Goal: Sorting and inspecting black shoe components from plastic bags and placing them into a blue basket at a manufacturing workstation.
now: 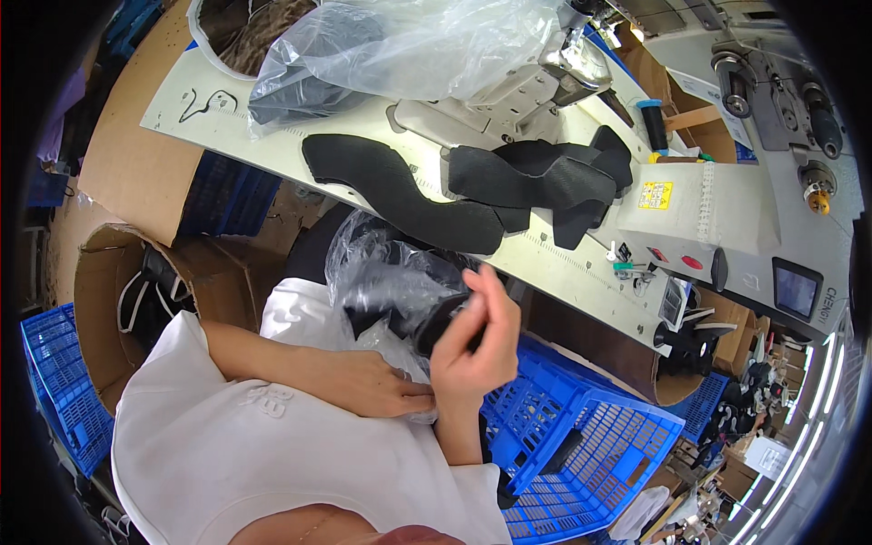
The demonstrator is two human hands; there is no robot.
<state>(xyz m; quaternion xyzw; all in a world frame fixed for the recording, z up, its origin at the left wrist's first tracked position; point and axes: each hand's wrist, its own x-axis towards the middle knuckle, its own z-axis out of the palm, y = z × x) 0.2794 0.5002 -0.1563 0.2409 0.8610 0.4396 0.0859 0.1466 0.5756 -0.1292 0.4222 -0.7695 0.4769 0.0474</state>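
Observation:
On my lap lies a crumpled clear plastic bag (363, 263) with black pieces inside. My left hand (377, 386) is closed at the bag's near edge, its fingertips partly hidden beside my right wrist. Raised over the bag's right side, my right hand (477, 341) has curled fingers and is slightly blurred. Something dark shows at its fingers, but I cannot make out what it is. Beyond the bag, a curved black fabric piece (391, 186) lies along the white table (218, 118). Several more black pieces (536, 182) are piled to its right.
A sewing machine (699, 204) stands on the table's right. A large clear plastic bag (400, 45) covers its far middle. Blue plastic crates (627, 436) sit below right, with a cardboard box (100, 300) at left. Small tools (627, 268) lie near the table edge.

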